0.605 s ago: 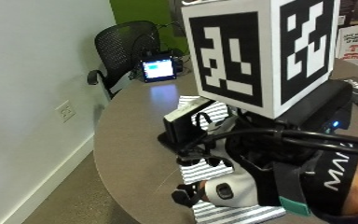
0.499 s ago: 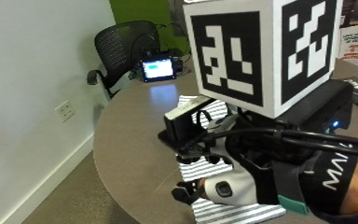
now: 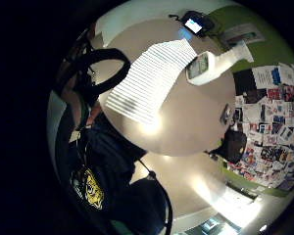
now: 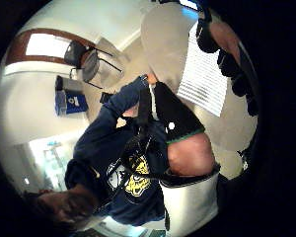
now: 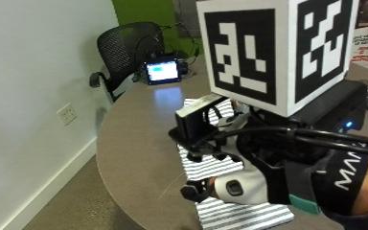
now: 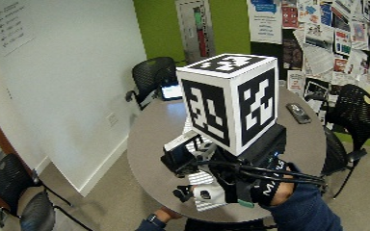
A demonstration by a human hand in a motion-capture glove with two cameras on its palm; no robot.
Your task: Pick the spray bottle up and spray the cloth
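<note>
My gloved right hand (image 5: 254, 184) hovers above the round table (image 5: 139, 139), palm down over the striped cloth (image 5: 212, 167). It holds nothing, and its fingers (image 4: 222, 42) look relaxed. The cloth (image 3: 147, 78) lies flat, stretching from the person's side towards the table's far side. A white spray bottle (image 3: 210, 66) sits on the table beside the cloth's far end, clear of the hand. In both outside views the glove's gear hides the bottle. The cloth (image 6: 201, 180) shows under the hand (image 6: 233, 190) in the wide outside view too.
A small lit screen (image 5: 162, 71) stands at the table's far edge, with a black mesh chair (image 5: 130, 45) behind it. A dark remote (image 6: 298, 113) lies on the table's right side near another black chair (image 6: 351, 115). The wall is to the left.
</note>
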